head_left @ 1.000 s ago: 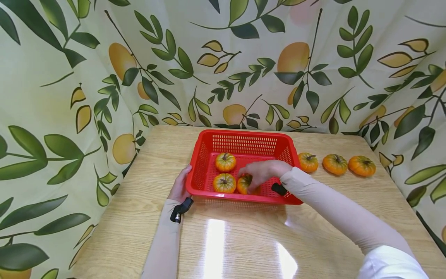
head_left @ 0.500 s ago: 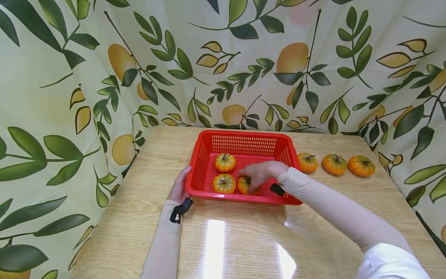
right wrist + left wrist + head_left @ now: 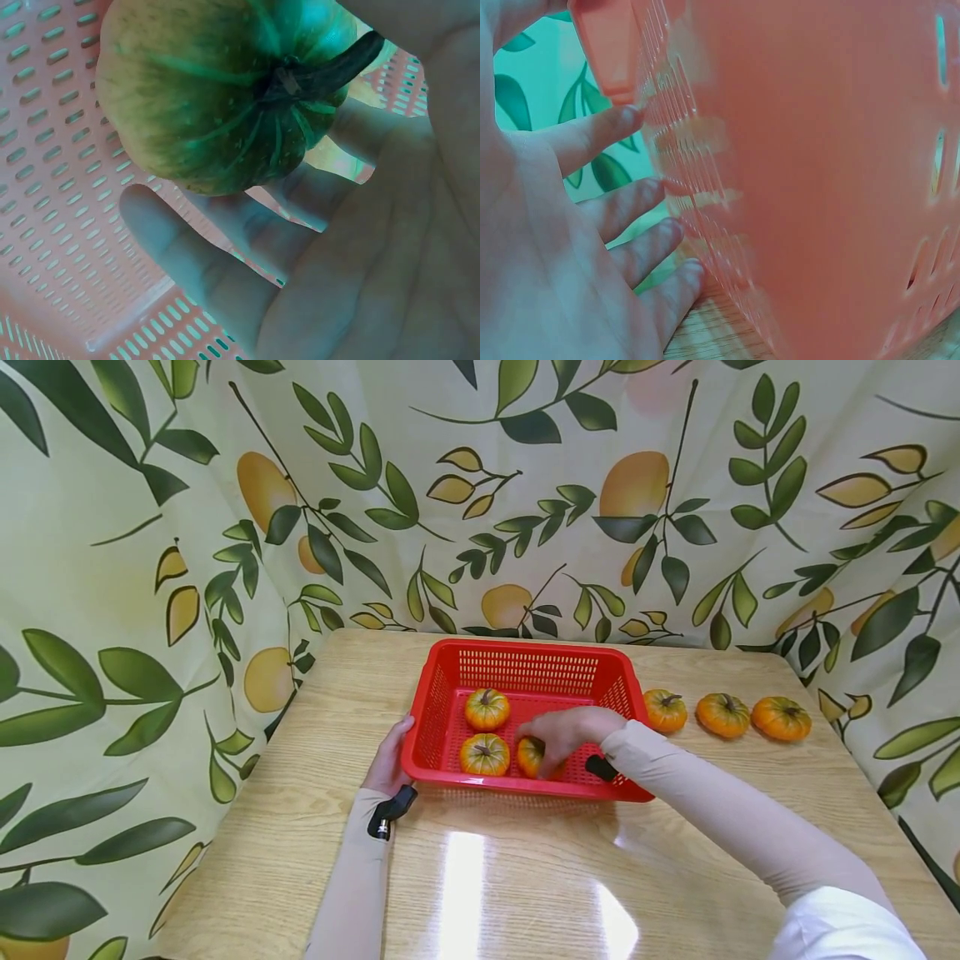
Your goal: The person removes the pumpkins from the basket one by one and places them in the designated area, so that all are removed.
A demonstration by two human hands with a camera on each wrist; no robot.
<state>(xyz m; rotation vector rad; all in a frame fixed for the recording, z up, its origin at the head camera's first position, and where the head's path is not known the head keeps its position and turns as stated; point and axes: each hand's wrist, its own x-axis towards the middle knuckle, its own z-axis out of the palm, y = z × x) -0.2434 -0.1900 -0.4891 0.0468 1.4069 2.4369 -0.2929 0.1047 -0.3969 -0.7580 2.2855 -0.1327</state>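
A red plastic basket stands on the wooden table. Inside, my right hand is around a small orange pumpkin, its fingers along one side and the thumb at the other. The right wrist view shows this pumpkin with its dark stem pointing toward the palm. Two more pumpkins lie to its left in the basket, a rear pumpkin and a front pumpkin. Against the basket's left end rests my left hand. Its fingers are nearly straight, fingertips at the slotted outer wall, thumb up by the rim.
Right of the basket, three pumpkins sit in a row on the table: a near one, a middle one and a far one. A leaf-patterned curtain hangs behind and at both sides.
The pumpkin at my right hand has shifted slightly right, widening the gap to the front pumpkin beside it. My left hand and the basket have stayed in place.
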